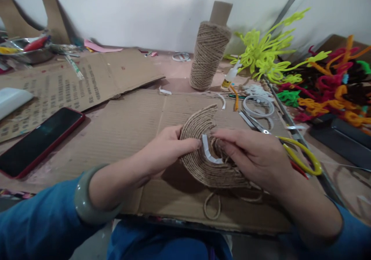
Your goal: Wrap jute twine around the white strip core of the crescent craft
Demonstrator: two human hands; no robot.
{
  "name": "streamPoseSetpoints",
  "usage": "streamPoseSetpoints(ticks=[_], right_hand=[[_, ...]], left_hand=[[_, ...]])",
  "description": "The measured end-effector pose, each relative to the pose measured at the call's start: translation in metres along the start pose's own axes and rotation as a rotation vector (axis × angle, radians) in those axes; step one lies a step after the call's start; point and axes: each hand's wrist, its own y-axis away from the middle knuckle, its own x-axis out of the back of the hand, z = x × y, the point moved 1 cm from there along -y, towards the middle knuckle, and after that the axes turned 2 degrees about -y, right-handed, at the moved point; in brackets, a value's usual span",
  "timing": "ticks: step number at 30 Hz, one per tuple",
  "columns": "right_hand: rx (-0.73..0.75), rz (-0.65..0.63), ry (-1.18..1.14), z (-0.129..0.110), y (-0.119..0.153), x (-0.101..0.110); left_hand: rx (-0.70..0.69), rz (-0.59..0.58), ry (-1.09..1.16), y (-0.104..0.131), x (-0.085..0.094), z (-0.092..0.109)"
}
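Observation:
A curved, C-shaped piece covered in rows of jute twine (pixel 199 175) is held above the cardboard sheet (pixel 133 128). My left hand (pixel 165 148) grips its left side, thumb on top and fingers underneath. Along its inner curve runs a strip of white tape (pixel 209 152). My right hand (pixel 255 155) pinches twine at the inner edge on the right; the fingertips partly hide that spot. A loose loop of twine (pixel 213 206) hangs below the piece onto the cardboard.
Behind stand a twine spool (pixel 211 55) and a small glue bottle (pixel 231 76). Yellow-handled scissors (pixel 304 155) and a tape roll (pixel 258 105) lie right, near bright pipe-cleaner flowers (pixel 263 55). A phone (pixel 40 140) and printed cardboard (pixel 116 70) lie left.

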Motion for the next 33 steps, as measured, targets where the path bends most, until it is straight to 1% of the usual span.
streamPoseSetpoints(ticks=[2,4,11,15,24,28,30,33], right_hand=[[0.088,-0.023,0.043,0.0003,0.0013,-0.0010],[0.104,-0.034,0.069,0.0007,0.0020,-0.0028],[0.092,-0.048,0.083,0.0003,0.0006,-0.0035],[0.081,-0.059,0.086,0.0001,0.0005,-0.0025],[0.057,-0.010,0.084,-0.0023,0.0005,0.0007],[0.029,0.048,0.078,-0.0017,0.0011,0.0015],[0.065,0.027,0.064,-0.0020,0.0012,0.0008],[0.158,-0.016,0.067,-0.0048,0.0007,-0.0020]], left_hand=[[0.026,-0.034,0.003,0.0005,-0.0010,-0.0004],[0.040,-0.048,0.013,0.0004,-0.0015,-0.0009],[0.030,-0.064,0.016,-0.0002,0.0009,-0.0015],[0.033,-0.039,-0.017,0.0000,0.0009,0.0004],[0.027,-0.025,-0.010,0.0019,-0.0008,0.0021],[0.039,-0.039,0.019,0.0017,-0.0002,0.0020],[0.040,-0.042,0.023,0.0010,0.0003,0.0013],[0.032,-0.050,0.027,-0.0001,0.0005,-0.0003]])
